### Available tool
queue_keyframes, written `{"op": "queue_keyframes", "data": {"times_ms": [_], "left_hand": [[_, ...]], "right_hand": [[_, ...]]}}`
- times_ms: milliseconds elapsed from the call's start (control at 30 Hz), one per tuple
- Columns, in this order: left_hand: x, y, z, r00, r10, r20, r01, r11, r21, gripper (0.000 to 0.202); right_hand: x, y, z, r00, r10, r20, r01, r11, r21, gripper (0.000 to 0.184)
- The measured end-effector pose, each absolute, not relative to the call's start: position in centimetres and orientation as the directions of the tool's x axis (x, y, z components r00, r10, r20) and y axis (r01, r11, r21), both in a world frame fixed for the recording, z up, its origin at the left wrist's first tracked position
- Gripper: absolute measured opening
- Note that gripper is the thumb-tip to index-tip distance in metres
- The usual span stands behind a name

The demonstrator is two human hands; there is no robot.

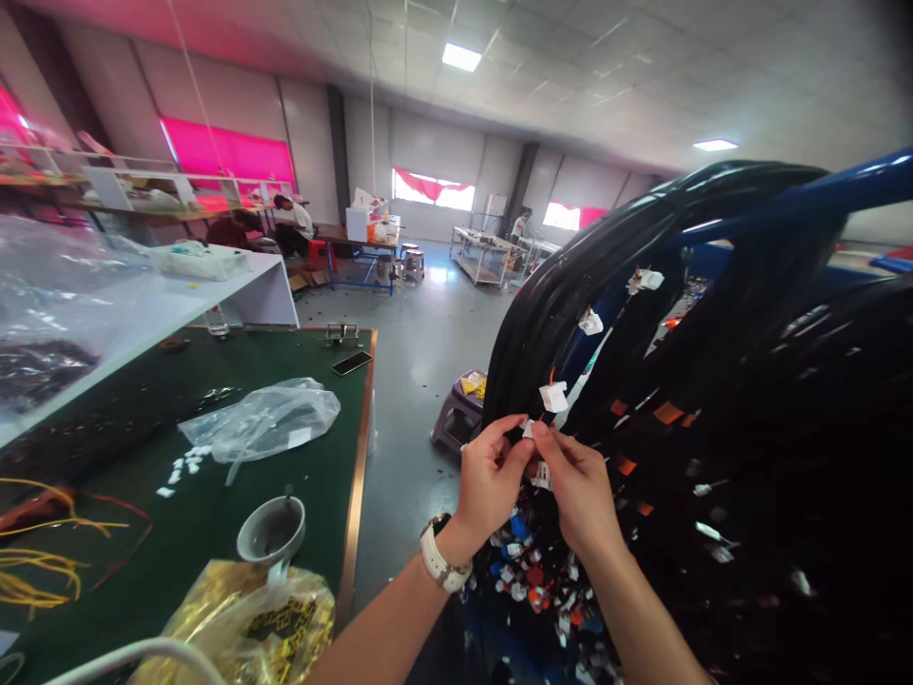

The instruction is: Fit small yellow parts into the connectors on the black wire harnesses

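Note:
My left hand [492, 476], with a white watch strap at the wrist, pinches a small white connector [528, 429] together with my right hand [576, 480]. Thumbs and forefingers of both hands close around it from either side. Just above sits another white connector [554, 396] on a thin orange wire, and one more white connector [542, 475] shows under the fingers. Behind my hands hangs a thick bundle of black cables [542, 314] draped over a blue bar [842, 195]. More white connectors [591, 322] dangle from it higher up.
Left stands a green-topped table [235, 357] with a clear plastic bag [285, 419], small white pieces [186, 463], a white cup [249, 533], yellow wires [43, 566], a phone [352, 363] and a bag of yellow parts [285, 633]. A stool [456, 416] stands between. Several people sit or stand far off.

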State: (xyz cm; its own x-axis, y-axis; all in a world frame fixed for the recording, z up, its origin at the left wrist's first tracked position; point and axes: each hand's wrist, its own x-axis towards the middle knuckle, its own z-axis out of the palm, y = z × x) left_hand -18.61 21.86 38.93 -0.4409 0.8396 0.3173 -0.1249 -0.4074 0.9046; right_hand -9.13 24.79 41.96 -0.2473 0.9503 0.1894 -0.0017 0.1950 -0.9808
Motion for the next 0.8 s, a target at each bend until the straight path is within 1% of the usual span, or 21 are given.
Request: {"op": "queue_keyframes", "data": {"times_ms": [133,267,400,467,533,600,633,700,767,800], "left_hand": [[-18.3,21.8,38.8,-0.498,0.777,0.385,0.036,-0.426,0.904,0.029],[-18.3,21.6,39.1,-0.511,0.761,0.4,0.082,-0.42,0.904,0.026],[-18.8,21.8,39.4,-0.495,0.794,0.353,0.014,-0.399,0.917,0.025],[-19.0,22.0,39.4,-0.469,0.823,0.32,-0.058,-0.39,0.919,0.027],[-19.1,22.1,39.4,-0.447,0.843,0.299,-0.112,-0.384,0.917,0.028],[-19.0,22.1,39.4,-0.443,0.849,0.289,-0.134,-0.381,0.915,0.028],[-18.9,22.1,39.4,-0.446,0.848,0.286,-0.138,-0.38,0.915,0.027],[-18.8,22.1,39.4,-0.443,0.852,0.279,-0.145,-0.375,0.915,0.026],[-18.7,22.1,39.4,-0.436,0.856,0.278,-0.147,-0.372,0.916,0.026],[-18.7,22.1,39.4,-0.434,0.856,0.279,-0.146,-0.373,0.916,0.026]], "right_hand": [[-8.9,24.7,42.1,-0.254,0.948,0.19,0.03,0.204,-0.979,0.037],[-8.9,24.5,42.2,-0.256,0.942,0.216,0.061,0.238,-0.969,0.041],[-8.4,24.7,42.5,-0.33,0.915,0.23,0.062,0.265,-0.962,0.041],[-7.7,25.0,42.9,-0.349,0.913,0.212,0.131,0.271,-0.954,0.045],[-7.0,25.5,43.4,-0.278,0.932,0.233,0.256,0.305,-0.917,0.049],[-6.6,26.0,44.2,-0.167,0.935,0.312,0.34,0.352,-0.872,0.049],[-6.6,26.2,44.7,-0.128,0.925,0.357,0.33,0.379,-0.865,0.048],[-6.9,26.6,45.7,-0.109,0.902,0.418,0.225,0.432,-0.873,0.043],[-7.6,26.9,46.7,-0.136,0.889,0.437,0.103,0.452,-0.886,0.04],[-7.9,27.0,47.1,-0.144,0.886,0.44,0.076,0.453,-0.888,0.038]]}}
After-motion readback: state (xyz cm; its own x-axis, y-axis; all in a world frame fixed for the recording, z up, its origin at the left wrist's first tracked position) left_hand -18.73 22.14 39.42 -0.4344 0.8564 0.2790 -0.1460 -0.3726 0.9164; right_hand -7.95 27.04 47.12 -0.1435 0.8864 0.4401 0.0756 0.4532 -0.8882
